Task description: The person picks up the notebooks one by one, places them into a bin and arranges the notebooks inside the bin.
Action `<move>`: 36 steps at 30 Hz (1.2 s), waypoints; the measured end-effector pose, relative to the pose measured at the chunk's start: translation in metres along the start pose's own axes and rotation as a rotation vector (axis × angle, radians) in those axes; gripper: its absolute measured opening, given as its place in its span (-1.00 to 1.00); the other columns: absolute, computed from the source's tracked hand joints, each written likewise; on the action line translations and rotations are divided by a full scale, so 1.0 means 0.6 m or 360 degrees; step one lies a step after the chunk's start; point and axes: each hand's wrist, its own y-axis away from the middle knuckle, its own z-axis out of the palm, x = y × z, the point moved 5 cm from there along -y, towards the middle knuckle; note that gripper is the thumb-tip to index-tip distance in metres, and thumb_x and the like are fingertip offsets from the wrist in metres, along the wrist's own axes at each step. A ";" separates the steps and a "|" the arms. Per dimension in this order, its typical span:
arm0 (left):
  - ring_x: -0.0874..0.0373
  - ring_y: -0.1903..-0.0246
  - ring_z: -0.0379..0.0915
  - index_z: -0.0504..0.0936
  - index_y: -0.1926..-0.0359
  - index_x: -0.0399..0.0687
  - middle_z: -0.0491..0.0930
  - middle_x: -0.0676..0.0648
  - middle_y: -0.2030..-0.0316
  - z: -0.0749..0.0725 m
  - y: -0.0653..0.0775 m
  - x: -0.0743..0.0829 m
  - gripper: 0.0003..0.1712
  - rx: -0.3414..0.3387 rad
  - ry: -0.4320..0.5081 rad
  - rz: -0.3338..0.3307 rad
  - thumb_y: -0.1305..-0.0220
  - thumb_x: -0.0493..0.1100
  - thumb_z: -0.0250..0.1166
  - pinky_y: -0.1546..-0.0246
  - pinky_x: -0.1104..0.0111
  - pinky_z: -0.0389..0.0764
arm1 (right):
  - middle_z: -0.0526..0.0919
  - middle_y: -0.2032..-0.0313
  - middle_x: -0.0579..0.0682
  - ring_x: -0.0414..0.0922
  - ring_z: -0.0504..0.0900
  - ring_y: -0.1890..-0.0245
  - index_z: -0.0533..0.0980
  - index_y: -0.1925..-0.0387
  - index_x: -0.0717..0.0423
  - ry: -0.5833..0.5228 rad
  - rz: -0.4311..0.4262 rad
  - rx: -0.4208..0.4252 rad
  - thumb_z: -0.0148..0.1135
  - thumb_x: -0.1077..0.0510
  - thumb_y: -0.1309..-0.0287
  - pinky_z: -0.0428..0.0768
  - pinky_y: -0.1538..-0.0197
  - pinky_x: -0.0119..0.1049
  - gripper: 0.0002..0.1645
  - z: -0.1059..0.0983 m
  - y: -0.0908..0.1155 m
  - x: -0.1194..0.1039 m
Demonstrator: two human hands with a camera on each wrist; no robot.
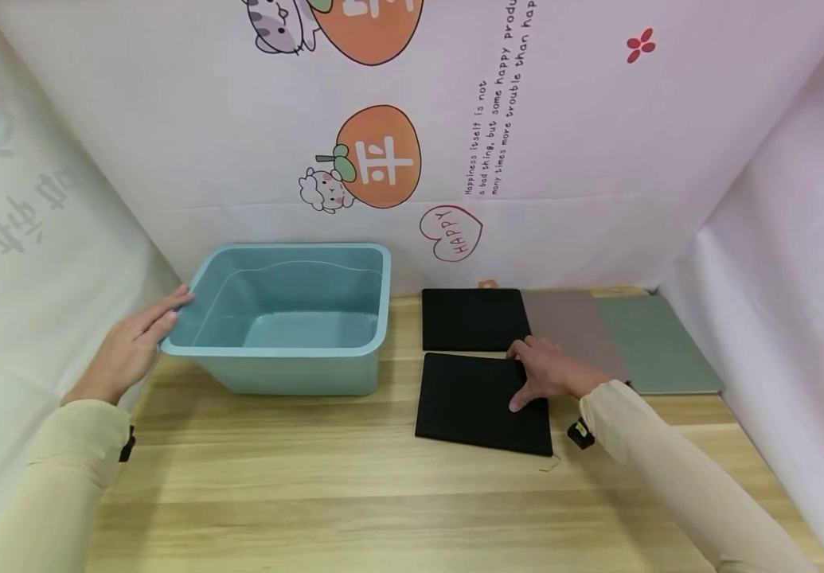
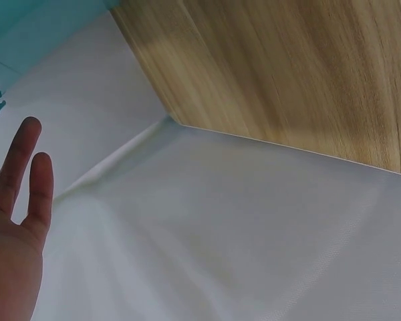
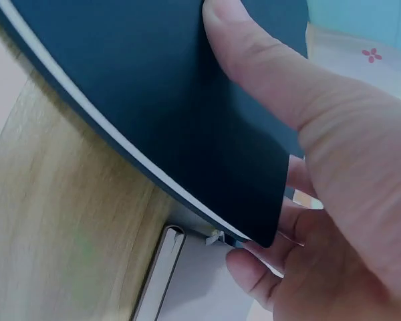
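Right hand: the right hand (image 1: 548, 372) has its grip clamped on the near black mat (image 1: 479, 402) at the mat's far right corner; the right wrist view shows the thumb (image 3: 267, 73) on top and the fingers curled under the edge.
Left hand: the left hand (image 1: 132, 342) lies flat, fingers straight and apart, against the left rim of the blue tub (image 1: 290, 350); it holds nothing, only steadies.
Near black mat: it lies on the wooden tabletop (image 1: 311, 477), just right of the tub, its gripped corner a little raised.
Neighbours: a second black mat (image 1: 472, 318) sits just behind it, then a taupe mat (image 1: 569, 322) and a green mat (image 1: 658, 342) to the right, edges overlapping.
Step in hand, as judged: lifting the near mat by its corner.
How to do it well: the pinch should stay deep enough that the thin, floppy sheet does not slip, and the corner should rise clear of the mat behind before any sideways travel.
Risk: dragging could shift the overlapping neighbours.
Left hand's part: the flat palm is best kept on the rim, so the light tub does not slide.
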 end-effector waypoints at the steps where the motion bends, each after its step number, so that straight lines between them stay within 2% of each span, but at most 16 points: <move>1: -0.07 -0.61 -0.14 0.28 -0.54 0.38 0.04 0.21 -0.60 0.000 0.000 -0.001 -0.44 -0.0002 0.0007 -0.0007 -0.64 0.22 -0.17 -0.46 -0.38 -0.01 | 0.46 -0.14 0.25 0.18 0.48 -0.10 0.38 -0.31 0.18 -0.0017 -0.0012 0.0002 0.63 -0.36 0.19 0.53 -0.18 0.18 0.15 -0.001 0.002 -0.001; 3: 0.05 -0.60 -0.14 0.27 -0.54 0.41 0.04 0.23 -0.60 0.000 0.001 -0.002 -0.44 -0.0003 0.0016 -0.0018 -0.63 0.23 -0.17 -0.47 -0.36 -0.01 | 0.44 -0.13 0.24 0.14 0.52 -0.07 0.38 -0.33 0.17 -0.0066 -0.0026 -0.0005 0.62 -0.31 0.13 0.59 -0.12 0.10 0.11 -0.004 0.005 -0.002; 6: 0.14 -0.58 -0.15 0.27 -0.54 0.42 0.04 0.26 -0.60 0.000 0.001 -0.002 -0.44 -0.0005 0.0021 -0.0025 -0.63 0.23 -0.17 -0.49 -0.34 -0.01 | 0.42 -0.08 0.24 0.06 0.54 0.04 0.40 -0.35 0.18 -0.0164 -0.0073 -0.0012 0.59 -0.23 0.03 0.62 -0.02 0.00 0.02 -0.008 0.011 -0.003; 9: 0.03 -0.60 -0.15 0.26 -0.54 0.40 0.02 0.24 -0.60 -0.001 0.002 -0.001 -0.44 -0.0012 0.0027 -0.0027 -0.64 0.22 -0.17 -0.48 -0.35 -0.01 | 0.44 -0.06 0.22 0.02 0.53 0.07 0.42 -0.37 0.14 -0.0270 -0.0121 -0.0004 0.55 -0.15 -0.07 0.61 -0.01 -0.03 -0.08 -0.012 0.015 -0.001; 11: -0.08 -0.61 -0.16 0.25 -0.55 0.37 0.00 0.23 -0.61 -0.001 0.001 -0.001 -0.43 -0.0022 0.0037 -0.0029 -0.64 0.21 -0.18 -0.48 -0.36 -0.02 | 0.45 -0.10 0.25 0.06 0.54 0.01 0.43 -0.38 0.11 -0.0355 -0.0151 -0.0006 0.52 -0.11 -0.13 0.61 -0.06 0.03 -0.14 -0.013 0.017 0.002; 13: -0.17 -0.61 -0.17 0.23 -0.56 0.35 -0.03 0.23 -0.61 0.000 0.000 -0.002 -0.43 -0.0032 0.0051 -0.0037 -0.65 0.19 -0.19 -0.48 -0.36 -0.03 | 0.47 -0.21 0.28 0.18 0.53 -0.15 0.43 -0.40 0.08 -0.0449 -0.0155 -0.0018 0.48 -0.08 -0.18 0.59 -0.19 0.12 -0.18 -0.011 0.017 0.009; 16: -0.18 -0.61 -0.19 0.21 -0.57 0.34 -0.05 0.23 -0.62 0.002 0.000 -0.003 -0.43 -0.0041 0.0065 -0.0047 -0.65 0.19 -0.20 -0.49 -0.36 -0.05 | 0.43 -0.38 0.29 0.31 0.40 -0.38 0.43 -0.42 0.05 -0.0577 -0.0155 -0.0032 0.43 -0.05 -0.24 0.51 -0.32 0.23 -0.23 -0.008 0.017 0.021; 18: -0.17 -0.61 -0.18 0.21 -0.57 0.35 -0.05 0.23 -0.62 0.002 0.000 -0.003 -0.43 -0.0040 0.0065 -0.0054 -0.65 0.19 -0.19 -0.48 -0.36 -0.04 | 0.42 -0.43 0.25 0.31 0.31 -0.46 0.44 -0.42 -0.02 -0.0658 -0.0135 -0.0026 0.42 -0.04 -0.26 0.46 -0.37 0.25 -0.27 -0.006 0.017 0.029; 24: -0.19 -0.61 -0.19 0.21 -0.57 0.35 -0.05 0.24 -0.62 0.002 0.000 -0.001 -0.42 -0.0041 0.0064 -0.0066 -0.65 0.20 -0.20 -0.47 -0.38 -0.03 | 0.53 -0.37 0.05 0.21 0.32 -0.48 0.49 -0.37 -0.21 -0.0895 -0.0096 0.0024 0.39 -0.04 -0.29 0.42 -0.42 0.24 -0.37 -0.007 0.024 0.041; 29: -0.16 -0.61 -0.20 0.20 -0.58 0.33 -0.07 0.31 -0.61 0.003 0.000 -0.003 -0.42 -0.0036 0.0051 -0.0066 -0.65 0.19 -0.21 -0.48 -0.37 -0.04 | 0.48 -0.42 -0.01 0.17 0.32 -0.50 0.51 -0.33 -0.30 -0.0910 -0.0125 0.0053 0.28 -0.08 -0.38 0.39 -0.43 0.24 -0.48 -0.010 0.030 0.045; 36: -0.12 -0.62 -0.23 0.20 -0.58 0.33 -0.06 0.28 -0.61 0.006 0.001 -0.003 -0.42 -0.0040 0.0071 -0.0065 -0.65 0.19 -0.21 -0.49 -0.36 -0.08 | 0.42 -0.46 0.05 0.20 0.31 -0.50 0.50 -0.35 -0.26 -0.0958 -0.0128 0.0023 0.16 -0.09 -0.48 0.43 -0.40 0.22 -0.53 -0.010 0.038 0.051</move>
